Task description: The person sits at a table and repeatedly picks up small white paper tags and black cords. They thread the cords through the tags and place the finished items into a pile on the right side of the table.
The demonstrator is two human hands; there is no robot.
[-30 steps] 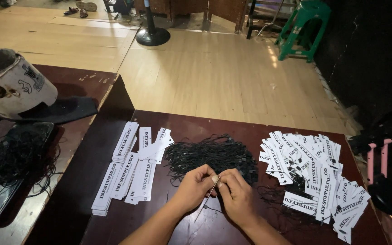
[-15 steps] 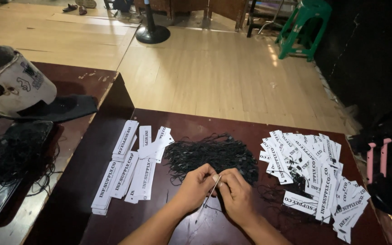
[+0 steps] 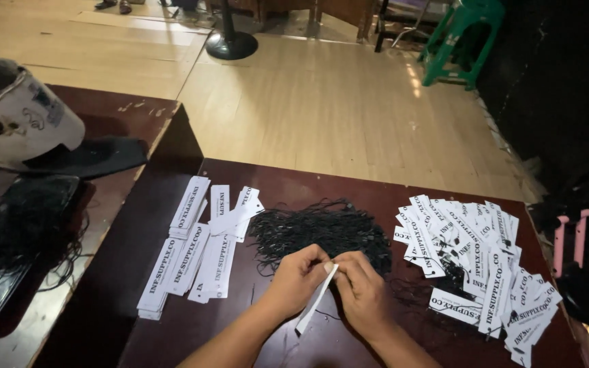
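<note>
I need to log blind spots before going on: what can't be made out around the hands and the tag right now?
Head view only:
- The top end of the white tag: covered by the fingertips of the left hand and right hand.
- Whether a black string is in the tag: too thin and dark to tell.
- The right pile of tags: its lower end is cut off by the frame's bottom edge.

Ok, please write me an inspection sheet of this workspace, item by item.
Surface: dark wooden table.
Job's things: white paper tag pinched by left hand and right hand; black strings pile; plain tag stacks on the left; strung tags heap on the right.
Clutter: cap and tray of black strings on the side table.
Fingers: both closed on the tag.
Cables: nothing seen.
Surroundings: wooden floor, green stool, stand base.
</note>
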